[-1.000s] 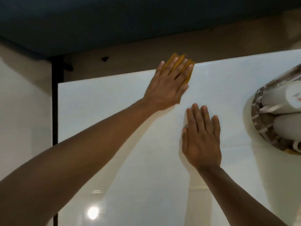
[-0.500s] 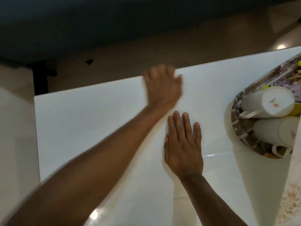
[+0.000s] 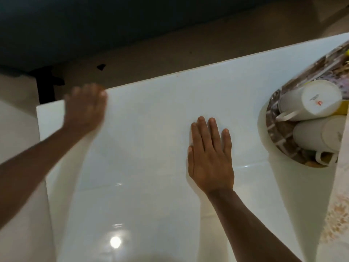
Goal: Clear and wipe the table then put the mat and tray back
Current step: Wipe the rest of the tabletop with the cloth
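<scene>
Table: white, glossy, filling the view from its far left corner to the tray at right. Your left hand sits blurred at that far left corner; no cloth shows under it, so you can't tell what the fingers hold. Risk: a wipe overshooting the edge there. Your right hand lies flat mid-table, fingers straight, palm down, bracing. Tray overhangs at right, mugs lying on their sides; a nudge could roll them.

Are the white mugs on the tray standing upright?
No: both white mugs lie on their sides on the patterned tray, the upper one showing its base to the camera.
</scene>
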